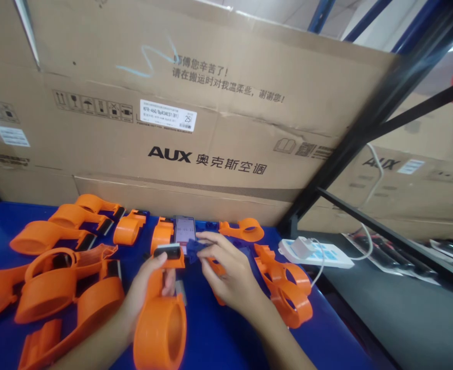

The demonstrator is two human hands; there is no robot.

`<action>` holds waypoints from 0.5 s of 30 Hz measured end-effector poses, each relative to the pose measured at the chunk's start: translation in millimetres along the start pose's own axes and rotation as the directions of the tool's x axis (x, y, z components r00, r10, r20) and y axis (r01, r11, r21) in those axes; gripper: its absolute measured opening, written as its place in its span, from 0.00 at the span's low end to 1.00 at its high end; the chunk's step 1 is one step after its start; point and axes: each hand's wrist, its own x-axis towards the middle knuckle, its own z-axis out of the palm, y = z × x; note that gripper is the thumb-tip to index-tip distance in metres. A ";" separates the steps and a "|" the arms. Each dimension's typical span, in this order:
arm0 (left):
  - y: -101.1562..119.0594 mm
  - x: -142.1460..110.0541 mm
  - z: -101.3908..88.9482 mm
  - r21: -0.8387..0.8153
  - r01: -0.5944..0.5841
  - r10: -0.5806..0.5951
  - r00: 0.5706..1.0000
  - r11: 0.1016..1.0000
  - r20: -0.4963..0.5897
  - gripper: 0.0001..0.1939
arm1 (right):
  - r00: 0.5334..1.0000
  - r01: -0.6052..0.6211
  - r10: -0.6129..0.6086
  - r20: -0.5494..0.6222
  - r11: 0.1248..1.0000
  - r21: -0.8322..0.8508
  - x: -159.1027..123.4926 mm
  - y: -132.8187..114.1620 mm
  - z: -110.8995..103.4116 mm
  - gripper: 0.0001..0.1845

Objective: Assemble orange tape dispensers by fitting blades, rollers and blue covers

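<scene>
My left hand [144,285] is closed around the neck of an orange tape dispenser [159,329], its round ring hanging toward me and a black roller [167,252] at its upper end. To the right of it, my right hand [228,270] pinches a small dark blue plastic piece [191,252] between thumb and fingers. The blue piece is just apart from the dispenser's roller end. Beneath my right hand lies another orange part [215,267], mostly hidden by the fingers.
Several orange tape dispensers [49,282] crowd the left of the blue table [219,344]; more orange rings [288,293] lie at right. A phone [185,229] stands at the back before a large cardboard box [211,139]. A power strip [319,254] sits beside a black metal frame [350,123].
</scene>
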 end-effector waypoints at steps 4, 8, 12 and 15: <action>-4.3 -1.0 1.5 0.024 -0.035 0.035 0.999 0.999 -0.004 0.27 | 0.999 -0.011 0.012 -0.030 1.000 0.018 -5.1 -6.1 13.5 0.14; -10.6 -0.8 0.9 0.031 -0.045 0.045 0.999 0.999 0.001 0.28 | 0.993 -0.078 0.083 -0.082 0.995 0.062 -8.9 -11.4 23.8 0.15; -9.9 -0.6 0.7 -0.005 -0.038 0.038 0.999 0.999 0.026 0.27 | 0.977 -0.151 0.178 -0.119 0.967 0.203 -10.8 -12.4 31.6 0.12; -7.2 -1.5 2.1 -0.016 -0.047 0.048 0.999 0.999 0.006 0.26 | 0.961 -0.200 0.252 -0.113 0.918 0.343 -13.4 -12.5 40.6 0.09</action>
